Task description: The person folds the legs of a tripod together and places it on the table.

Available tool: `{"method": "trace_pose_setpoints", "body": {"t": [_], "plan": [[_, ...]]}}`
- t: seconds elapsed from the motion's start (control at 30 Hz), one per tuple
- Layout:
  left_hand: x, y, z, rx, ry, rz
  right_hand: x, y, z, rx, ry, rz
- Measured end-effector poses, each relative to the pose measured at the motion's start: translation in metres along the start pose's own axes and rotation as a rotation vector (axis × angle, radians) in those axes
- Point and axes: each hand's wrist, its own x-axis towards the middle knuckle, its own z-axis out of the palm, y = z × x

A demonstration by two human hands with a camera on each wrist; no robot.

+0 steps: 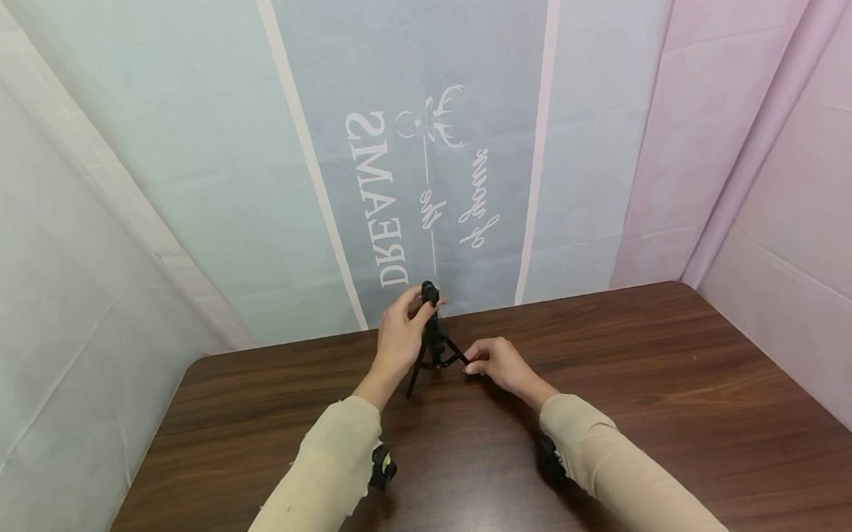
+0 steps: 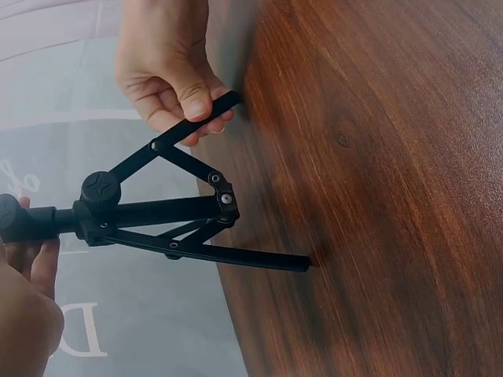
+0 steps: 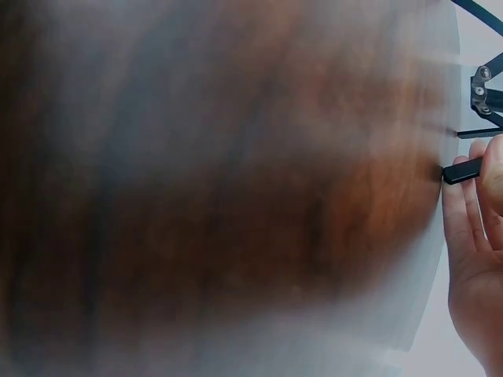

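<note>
A small black tripod [image 1: 436, 343] stands upright near the back of the table, its legs spread and joined by hinged braces. My left hand [image 1: 399, 333] grips its upper part, below the rounded top; in the left wrist view the fingers [image 2: 45, 271] wrap the neck beside a round knob [image 2: 100, 189]. With thumb and fingers, my right hand [image 1: 501, 365] pinches the lower end of the right leg [image 2: 223, 106]. The right wrist view shows the same leg tip [image 3: 462, 170] between the right hand's fingers, close over the tabletop. Another leg [image 2: 259, 258] reaches down to the table.
The brown wood-grain table [image 1: 627, 433] extends to both sides and toward me. Right behind it hangs a printed cloth backdrop [image 1: 420, 55] with mirrored lettering. Pale cloth walls stand at the left [image 1: 46, 281] and right [image 1: 812, 234].
</note>
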Motion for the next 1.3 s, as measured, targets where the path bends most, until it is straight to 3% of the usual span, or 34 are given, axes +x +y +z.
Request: {"method": "trace_pose_setpoints", "body": {"t": [0.37,0.73,1.0,1.13,1.3], "plan": [[-0.003,0.005,0.007,-0.010,-0.012,0.013,-0.002,0.000,0.005,0.062,0.032,0.027],[-0.004,0.008,0.009,-0.044,-0.010,0.016,0.000,-0.010,0.007,0.053,0.055,0.040],[-0.003,0.007,0.003,-0.074,-0.004,-0.005,0.005,-0.019,0.009,-0.039,-0.001,0.040],[-0.002,0.008,-0.001,-0.091,0.040,0.006,0.003,-0.026,0.008,-0.064,-0.021,0.047],[-0.001,0.006,-0.008,-0.139,0.153,0.003,-0.006,-0.030,0.004,-0.022,0.000,0.055]]}}
